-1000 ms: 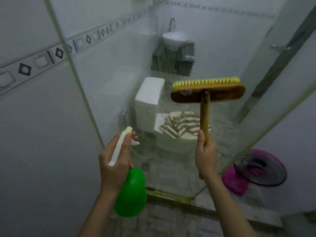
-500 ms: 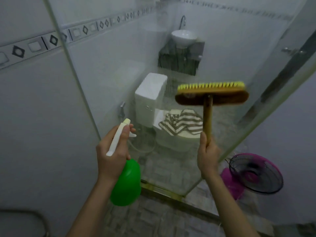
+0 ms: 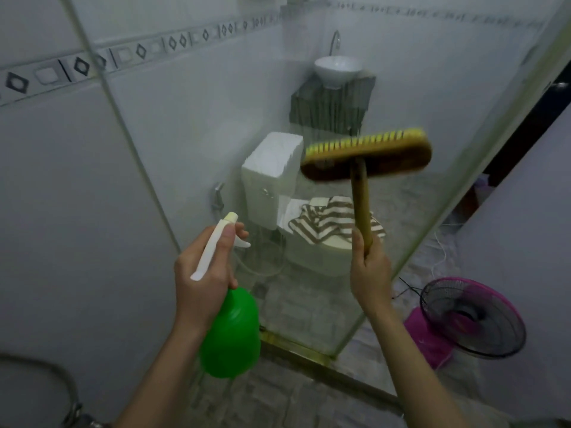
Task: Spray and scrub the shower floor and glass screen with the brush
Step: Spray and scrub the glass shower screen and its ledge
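Currently: right hand [image 3: 369, 270] fingers wrap wooden yellow-bristled scrub brush [image 3: 366, 156], held at clear glass shower screen [image 3: 216, 118]; left hand [image 3: 200, 273] grips green plastic spray bottle [image 3: 230, 332]. Suggest flat bristles, overlapping strokes.

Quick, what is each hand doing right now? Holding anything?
Left hand: closed around the neck of the green spray bottle, a finger by the trigger.
Right hand: closed around the brush handle, head raised.

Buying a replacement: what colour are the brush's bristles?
Yellow bristles, clearest in the head view.
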`<act>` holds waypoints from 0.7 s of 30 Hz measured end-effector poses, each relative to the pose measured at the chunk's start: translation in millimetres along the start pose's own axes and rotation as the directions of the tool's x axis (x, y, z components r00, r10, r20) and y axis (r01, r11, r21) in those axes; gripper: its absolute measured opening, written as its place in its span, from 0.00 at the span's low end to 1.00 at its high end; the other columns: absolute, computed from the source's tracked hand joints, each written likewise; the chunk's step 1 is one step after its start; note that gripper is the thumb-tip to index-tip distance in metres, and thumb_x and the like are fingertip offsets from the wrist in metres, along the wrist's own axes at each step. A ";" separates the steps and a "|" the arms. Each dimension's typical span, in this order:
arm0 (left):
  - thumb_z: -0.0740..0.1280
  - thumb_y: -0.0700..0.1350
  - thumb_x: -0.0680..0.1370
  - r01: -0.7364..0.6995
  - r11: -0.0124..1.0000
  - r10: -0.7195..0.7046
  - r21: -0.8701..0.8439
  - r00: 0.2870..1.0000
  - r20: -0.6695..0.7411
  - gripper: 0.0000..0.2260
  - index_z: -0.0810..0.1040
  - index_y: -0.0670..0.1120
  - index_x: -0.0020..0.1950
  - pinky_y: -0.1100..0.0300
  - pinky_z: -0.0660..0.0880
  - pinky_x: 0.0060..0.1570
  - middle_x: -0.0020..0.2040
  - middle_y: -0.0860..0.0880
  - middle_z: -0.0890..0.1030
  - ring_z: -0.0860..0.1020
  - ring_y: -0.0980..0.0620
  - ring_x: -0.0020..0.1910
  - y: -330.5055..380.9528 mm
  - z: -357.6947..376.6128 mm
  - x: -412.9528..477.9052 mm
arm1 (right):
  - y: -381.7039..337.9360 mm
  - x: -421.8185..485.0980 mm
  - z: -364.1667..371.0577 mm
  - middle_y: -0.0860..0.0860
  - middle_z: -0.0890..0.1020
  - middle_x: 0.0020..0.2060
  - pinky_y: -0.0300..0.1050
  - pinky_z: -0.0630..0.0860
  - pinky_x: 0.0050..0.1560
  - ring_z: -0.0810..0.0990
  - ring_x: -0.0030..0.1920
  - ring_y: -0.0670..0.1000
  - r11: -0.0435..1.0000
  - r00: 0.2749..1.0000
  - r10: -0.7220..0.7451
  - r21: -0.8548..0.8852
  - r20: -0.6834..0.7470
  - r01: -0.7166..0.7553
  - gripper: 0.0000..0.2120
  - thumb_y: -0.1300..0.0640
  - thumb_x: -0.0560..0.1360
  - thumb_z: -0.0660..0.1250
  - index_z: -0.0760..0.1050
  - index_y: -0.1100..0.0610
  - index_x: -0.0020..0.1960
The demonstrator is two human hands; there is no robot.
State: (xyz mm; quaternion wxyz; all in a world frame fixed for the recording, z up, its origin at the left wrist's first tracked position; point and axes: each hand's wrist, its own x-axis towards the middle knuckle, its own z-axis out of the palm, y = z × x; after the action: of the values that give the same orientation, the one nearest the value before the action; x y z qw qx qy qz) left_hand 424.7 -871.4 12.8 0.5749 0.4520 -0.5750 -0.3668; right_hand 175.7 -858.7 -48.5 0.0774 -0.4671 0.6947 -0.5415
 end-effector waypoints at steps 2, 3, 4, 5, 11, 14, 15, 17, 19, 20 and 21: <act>0.63 0.50 0.85 -0.030 1.000 0.030 -0.003 1.000 0.009 0.12 0.84 0.48 0.50 0.66 0.70 0.24 0.41 0.50 0.86 0.72 0.56 0.21 -7.8 4.3 -0.7 | 45.2 -45.1 4.4 0.46 0.70 0.27 0.34 0.65 0.22 0.68 0.23 0.41 0.995 0.993 0.095 -0.006 0.063 -0.095 0.19 0.36 0.77 0.52 0.71 0.49 0.41; 0.63 0.51 0.84 -0.039 0.999 0.039 -0.004 0.999 0.006 0.12 0.85 0.50 0.50 0.65 0.71 0.24 0.40 0.49 0.85 0.72 0.55 0.21 -13.9 6.5 -0.6 | 62.6 -63.2 8.6 0.47 0.70 0.27 0.34 0.64 0.22 0.68 0.22 0.41 0.990 0.987 0.142 -0.029 0.077 -0.140 0.21 0.35 0.75 0.52 0.71 0.51 0.41; 0.63 0.53 0.84 -0.042 0.999 0.042 -0.009 0.999 0.000 0.12 0.85 0.51 0.49 0.63 0.72 0.25 0.39 0.47 0.84 0.73 0.54 0.23 -20.7 8.8 -0.8 | 73.8 -73.8 14.2 0.48 0.70 0.27 0.34 0.64 0.21 0.67 0.22 0.41 0.986 0.984 0.163 -0.046 0.071 -0.160 0.23 0.34 0.74 0.52 0.71 0.52 0.40; 0.64 0.55 0.83 -0.043 0.999 0.043 -0.017 0.999 -0.004 0.13 0.85 0.51 0.49 0.61 0.74 0.26 0.39 0.47 0.84 0.76 0.54 0.25 -28.0 10.9 -0.9 | 76.4 -74.7 20.8 0.48 0.69 0.26 0.34 0.64 0.21 0.67 0.22 0.41 0.987 0.986 0.156 -0.040 0.053 -0.154 0.23 0.34 0.74 0.52 0.71 0.52 0.40; 0.63 0.63 0.79 -0.146 0.988 0.147 0.048 0.989 -0.019 0.17 0.86 0.55 0.50 0.68 0.79 0.44 0.48 0.58 0.87 0.84 0.59 0.50 -85.2 23.3 11.5 | 11.0 8.8 53.1 0.45 0.69 0.26 0.31 0.65 0.22 0.71 0.24 0.41 0.969 0.957 -0.243 -0.006 -0.157 0.245 0.18 0.38 0.79 0.52 0.70 0.51 0.47; 0.64 0.60 0.80 -0.153 0.988 0.152 -0.023 0.988 -0.020 0.15 0.87 0.55 0.46 0.62 0.82 0.45 0.48 0.55 0.88 0.85 0.56 0.51 -122.6 34.5 18.5 | 11.7 21.6 59.8 0.46 0.68 0.33 0.30 0.66 0.27 0.67 0.26 0.43 0.886 0.837 -0.460 -0.095 -0.297 0.454 0.20 0.47 0.83 0.52 0.63 0.53 0.71; 0.66 0.58 0.81 -0.141 0.987 0.140 -0.074 0.990 -0.013 0.13 0.87 0.54 0.45 0.59 0.82 0.43 0.47 0.53 0.88 0.85 0.53 0.50 -137.1 38.3 20.1 | 20.4 22.6 60.0 0.47 0.67 0.35 0.29 0.66 0.29 0.65 0.27 0.42 0.854 0.791 -0.519 -0.150 -0.325 0.498 0.23 0.51 0.84 0.52 0.54 0.53 0.77; 0.67 0.53 0.83 -0.148 0.981 0.150 -0.122 0.989 0.003 0.13 0.87 0.54 0.42 0.60 0.80 0.33 0.45 0.53 0.88 0.86 0.51 0.47 -166.0 46.7 22.4 | 39.2 24.2 57.7 0.48 0.66 0.33 0.30 0.64 0.30 0.63 0.28 0.41 0.799 0.727 -0.601 -0.288 -0.333 0.529 0.25 0.54 0.84 0.51 0.47 0.53 0.78; 0.66 0.53 0.83 -0.167 0.975 0.170 -0.144 0.985 0.014 0.14 0.87 0.58 0.40 0.62 0.77 0.27 0.44 0.54 0.88 0.86 0.53 0.45 -194.3 53.9 21.8 | 55.8 21.7 57.5 0.48 0.65 0.29 0.33 0.60 0.28 0.63 0.26 0.42 0.762 0.694 -0.639 -0.397 -0.331 0.512 0.24 0.53 0.84 0.51 0.49 0.52 0.78; 0.66 0.53 0.83 -0.173 0.971 0.178 -0.166 0.984 0.016 0.15 0.87 0.59 0.39 0.64 0.76 0.26 0.43 0.55 0.88 0.86 0.54 0.45 -208.8 57.0 19.9 | 66.8 16.1 60.5 0.47 0.64 0.27 0.34 0.60 0.27 0.62 0.25 0.42 0.751 0.684 -0.648 -0.434 -0.335 0.498 0.24 0.53 0.84 0.51 0.50 0.52 0.78; 0.66 0.53 0.83 -0.182 0.965 0.188 -0.190 0.982 0.016 0.14 0.86 0.58 0.40 0.65 0.75 0.26 0.43 0.56 0.88 0.86 0.56 0.45 -224.5 59.9 17.5 | 82.2 5.1 66.7 0.46 0.64 0.26 0.34 0.60 0.26 0.62 0.23 0.42 0.742 0.679 -0.654 -0.458 -0.333 0.490 0.24 0.53 0.84 0.51 0.51 0.52 0.79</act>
State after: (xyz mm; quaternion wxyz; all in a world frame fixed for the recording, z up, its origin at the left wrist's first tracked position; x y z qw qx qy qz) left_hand 388.4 -966.2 -197.0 0.6367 0.3339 -0.5873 -0.3717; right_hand 167.2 -909.6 -141.1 -0.3505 -0.5222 0.5875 -0.5092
